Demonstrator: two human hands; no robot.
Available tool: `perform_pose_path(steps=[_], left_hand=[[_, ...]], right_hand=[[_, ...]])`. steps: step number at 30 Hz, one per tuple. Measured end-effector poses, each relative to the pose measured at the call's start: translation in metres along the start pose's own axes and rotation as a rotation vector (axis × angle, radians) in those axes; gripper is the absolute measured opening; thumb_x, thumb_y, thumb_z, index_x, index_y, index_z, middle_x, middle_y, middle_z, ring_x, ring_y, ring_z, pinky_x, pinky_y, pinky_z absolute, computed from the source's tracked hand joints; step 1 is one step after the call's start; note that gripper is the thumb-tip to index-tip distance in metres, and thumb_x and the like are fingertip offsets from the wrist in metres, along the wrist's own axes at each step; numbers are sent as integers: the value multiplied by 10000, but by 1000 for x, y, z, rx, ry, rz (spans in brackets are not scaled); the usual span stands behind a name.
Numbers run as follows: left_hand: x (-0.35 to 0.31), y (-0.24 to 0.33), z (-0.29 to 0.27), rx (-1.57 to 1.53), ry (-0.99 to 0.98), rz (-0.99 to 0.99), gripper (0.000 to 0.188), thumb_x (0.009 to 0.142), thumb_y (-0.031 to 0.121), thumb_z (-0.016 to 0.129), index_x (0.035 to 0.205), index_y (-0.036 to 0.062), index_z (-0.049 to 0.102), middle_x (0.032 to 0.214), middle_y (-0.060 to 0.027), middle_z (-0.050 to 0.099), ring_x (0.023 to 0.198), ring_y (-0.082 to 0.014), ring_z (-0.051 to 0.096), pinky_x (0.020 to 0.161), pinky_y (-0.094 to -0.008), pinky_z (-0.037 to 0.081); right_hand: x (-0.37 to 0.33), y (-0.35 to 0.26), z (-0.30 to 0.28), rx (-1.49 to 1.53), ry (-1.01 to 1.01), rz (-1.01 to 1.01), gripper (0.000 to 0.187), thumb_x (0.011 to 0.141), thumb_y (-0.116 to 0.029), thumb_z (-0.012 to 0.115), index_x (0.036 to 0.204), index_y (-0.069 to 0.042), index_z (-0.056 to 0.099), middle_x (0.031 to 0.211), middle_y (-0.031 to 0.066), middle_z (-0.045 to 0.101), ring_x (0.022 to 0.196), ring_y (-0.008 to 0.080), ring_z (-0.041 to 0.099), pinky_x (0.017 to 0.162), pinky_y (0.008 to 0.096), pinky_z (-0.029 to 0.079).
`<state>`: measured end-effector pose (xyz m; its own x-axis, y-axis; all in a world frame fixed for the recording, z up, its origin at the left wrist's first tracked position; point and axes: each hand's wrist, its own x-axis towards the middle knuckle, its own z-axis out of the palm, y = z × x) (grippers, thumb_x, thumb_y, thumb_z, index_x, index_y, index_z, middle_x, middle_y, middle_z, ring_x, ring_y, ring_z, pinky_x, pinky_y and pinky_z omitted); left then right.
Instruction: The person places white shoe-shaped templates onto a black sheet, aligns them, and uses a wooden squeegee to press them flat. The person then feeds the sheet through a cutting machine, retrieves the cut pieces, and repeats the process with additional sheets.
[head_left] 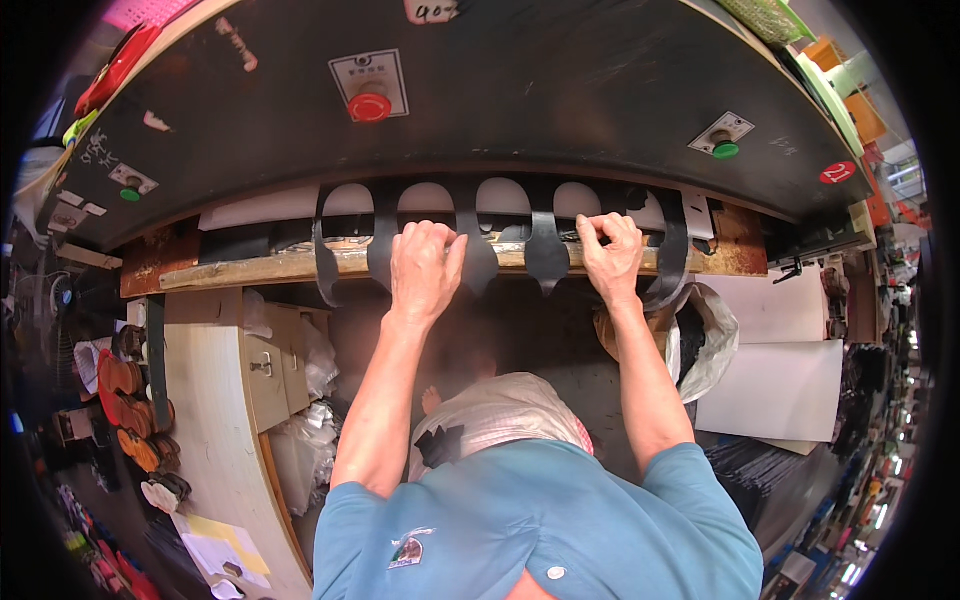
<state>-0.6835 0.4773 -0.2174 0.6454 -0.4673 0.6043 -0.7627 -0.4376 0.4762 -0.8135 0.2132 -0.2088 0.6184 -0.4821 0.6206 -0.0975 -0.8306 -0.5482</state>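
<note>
A black sheet (481, 255) with a row of rounded cut-out openings hangs over the front edge of a worn wooden board (270, 270), its strips dangling down. Through the openings a pale surface (503, 197) shows. My left hand (425, 265) is closed on one strip left of the middle, fingers curled and thumb pointing inward. My right hand (613, 258) pinches the sheet farther right, thumb against the bent fingers. Both hands hide the parts of the sheet between their fingers.
Above the board stands a dark machine front (560, 110) with a red button (369, 103) and green buttons (725, 147) at the sides. A pale drawer cabinet (205, 360) is at left. An open plastic bag (715, 335) and white sheets (770, 390) are at right.
</note>
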Motion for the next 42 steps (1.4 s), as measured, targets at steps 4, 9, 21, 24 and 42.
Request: perform_pose_path(steps=[4, 9, 21, 24, 42], left_hand=[[-24, 3, -5, -29, -26, -7, 134, 922, 141, 805, 912, 53, 703, 898, -105, 678, 891, -331, 635, 803, -463, 479], [-70, 20, -42, -156, -136, -24, 120, 913, 113, 808, 936, 32, 723, 920, -112, 720, 907, -329, 665, 812, -459, 506], [-76, -22, -97, -24, -99, 43, 437, 976, -15, 694, 1406, -40, 623, 1451, -245, 656, 1406, -464, 586, 1176, -536, 480], [-112, -14, -102, -75, -183, -14, 444, 964, 3, 712, 1397, -39, 623, 1520, -227, 609, 1482, -474, 509, 1212, -604, 424], [-97, 29, -91, -961, -254, -668, 288, 1062, 78, 703, 1320, -42, 744, 829, -7, 716, 709, -51, 568, 624, -250, 482]], right_hand=[[-13, -30, -3, 223, 39, 379, 217, 985, -143, 795, 866, 29, 737, 770, 53, 655, 696, 92, 569, 644, 288, 470], [-26, -88, 22, 311, -117, 55, 230, 910, -99, 817, 1108, 9, 768, 1114, 142, 753, 1038, 268, 740, 946, 361, 573], [-65, -193, 77, -97, -483, -52, 911, 703, -294, 888, 1498, 38, 591, 1582, 437, 372, 1384, 576, 439, 1159, 570, 449], [-79, -187, 50, 73, -504, 63, 881, 687, -302, 879, 1490, -29, 637, 1615, 387, 402, 1458, 508, 451, 1206, 523, 438], [-76, -167, 3, 1126, -404, 726, 933, 767, -204, 819, 1579, 110, 483, 1475, 212, 617, 1344, 258, 612, 1185, 366, 432]])
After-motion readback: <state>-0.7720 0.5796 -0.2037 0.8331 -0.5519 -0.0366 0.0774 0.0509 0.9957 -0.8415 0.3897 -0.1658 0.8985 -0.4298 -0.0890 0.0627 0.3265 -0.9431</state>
